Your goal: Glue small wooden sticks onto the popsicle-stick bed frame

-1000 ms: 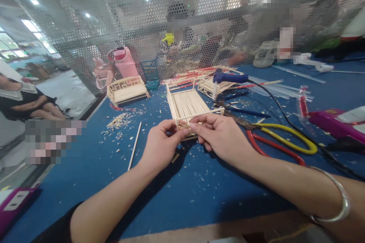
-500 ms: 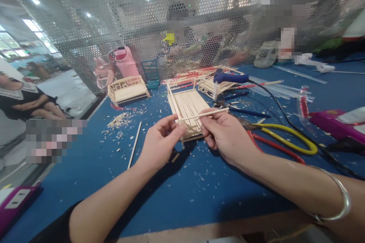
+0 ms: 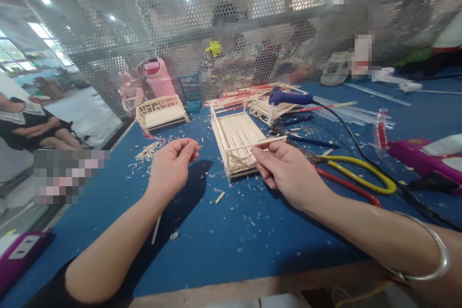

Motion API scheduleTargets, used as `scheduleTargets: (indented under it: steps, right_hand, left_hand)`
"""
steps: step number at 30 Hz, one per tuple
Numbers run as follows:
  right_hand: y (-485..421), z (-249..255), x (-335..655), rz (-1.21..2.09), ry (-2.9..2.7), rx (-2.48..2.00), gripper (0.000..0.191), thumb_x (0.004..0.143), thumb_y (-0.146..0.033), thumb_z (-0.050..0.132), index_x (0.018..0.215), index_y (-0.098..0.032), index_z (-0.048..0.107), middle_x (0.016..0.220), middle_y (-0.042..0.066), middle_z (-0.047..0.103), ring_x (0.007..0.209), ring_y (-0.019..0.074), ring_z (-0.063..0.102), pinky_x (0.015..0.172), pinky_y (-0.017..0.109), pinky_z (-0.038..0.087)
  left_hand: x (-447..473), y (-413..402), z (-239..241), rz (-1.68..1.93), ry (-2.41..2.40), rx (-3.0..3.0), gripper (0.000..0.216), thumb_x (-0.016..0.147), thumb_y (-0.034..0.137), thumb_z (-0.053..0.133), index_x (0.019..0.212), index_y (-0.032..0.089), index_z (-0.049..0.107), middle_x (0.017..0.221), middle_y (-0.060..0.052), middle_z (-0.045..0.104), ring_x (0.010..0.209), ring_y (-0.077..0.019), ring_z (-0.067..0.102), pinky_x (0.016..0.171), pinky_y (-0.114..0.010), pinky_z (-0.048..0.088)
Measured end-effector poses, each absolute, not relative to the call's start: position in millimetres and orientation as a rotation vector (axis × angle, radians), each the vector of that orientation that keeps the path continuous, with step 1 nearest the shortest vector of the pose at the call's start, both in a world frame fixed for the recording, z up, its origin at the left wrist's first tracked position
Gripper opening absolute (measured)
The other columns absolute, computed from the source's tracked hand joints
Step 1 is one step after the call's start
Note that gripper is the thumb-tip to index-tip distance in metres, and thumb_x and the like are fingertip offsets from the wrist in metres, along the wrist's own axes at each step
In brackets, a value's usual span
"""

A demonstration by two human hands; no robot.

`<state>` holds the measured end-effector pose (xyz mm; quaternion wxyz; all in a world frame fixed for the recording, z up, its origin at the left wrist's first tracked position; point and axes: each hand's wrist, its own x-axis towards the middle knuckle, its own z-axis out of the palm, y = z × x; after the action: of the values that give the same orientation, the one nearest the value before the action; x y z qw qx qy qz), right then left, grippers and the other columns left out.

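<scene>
Well left of the frame (image 3: pixel 234 127), a settee (image 3: pixel 164 118) of similar pale sticks stands behind a heap of shavings (image 3: pixel 145 152), apparently set back to leave working room. Nearer, also left of the frame, the left hand (image 3: pixel 169 168) hovers apart from it, thumb closed against curled fingers; whether they pinch anything small cannot be told. A loose stick (image 3: pixel 156 230) shows below that forearm. The frame sits base down on the bench (image 3: pixel 231 250), probably so its near end is easy to reach. There the right hand (image 3: pixel 288 168) pinches the near rail (image 3: pixel 241 148), seemingly to steady it. Beyond the frame, to the right, a corded glue gun (image 3: pixel 294 98) rests over a slatted piece (image 3: pixel 262 111); right of the frame lie pliers (image 3: pixel 355 158) and, farther out, a purple tool (image 3: pixel 415 156), likely kept within the right arm's reach.
</scene>
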<state>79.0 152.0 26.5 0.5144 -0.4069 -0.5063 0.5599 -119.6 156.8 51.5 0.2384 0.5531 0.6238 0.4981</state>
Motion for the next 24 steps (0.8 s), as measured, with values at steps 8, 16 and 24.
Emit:
scheduleTargets:
  steps: [8,16,24]
  right_hand:
    - [156.7,24.0,75.2,1.367,-1.287,-0.967,0.023,0.077,-0.039,0.062,0.078,-0.019,0.051,0.042,-0.010,0.043,0.032,0.0059,0.035,0.033,0.020,0.025]
    - [157.5,22.3,74.6,1.298,-1.360,-0.969,0.015,0.081,-0.032,0.055,0.079,-0.017,0.055,0.043,-0.009,0.044,0.035,0.0063,0.035,0.035,0.020,0.028]
    - [160.4,19.6,73.8,1.263,-1.397,-0.963,0.017,0.079,-0.034,0.062,0.076,-0.017,0.057,0.044,-0.009,0.044,0.034,0.0061,0.035,0.034,0.021,0.027]
  left_hand:
    - [-115.7,149.0,49.6,1.231,1.851,1.867,0.029,0.081,0.035,0.052,0.059,0.020,0.063,0.047,0.003,0.057,0.047,-0.0129,0.051,0.052,-0.025,0.039]
    - [-99.2,140.4,49.6,1.089,1.891,1.773,0.017,0.058,0.034,0.076,0.052,0.021,0.067,0.051,0.001,0.065,0.048,-0.0142,0.053,0.050,-0.026,0.040]
    - [-102.9,144.1,41.8,1.022,1.647,2.031,0.021,0.078,0.024,0.052,0.079,0.021,0.073,0.075,-0.002,0.072,0.071,-0.0168,0.063,0.069,-0.029,0.048]
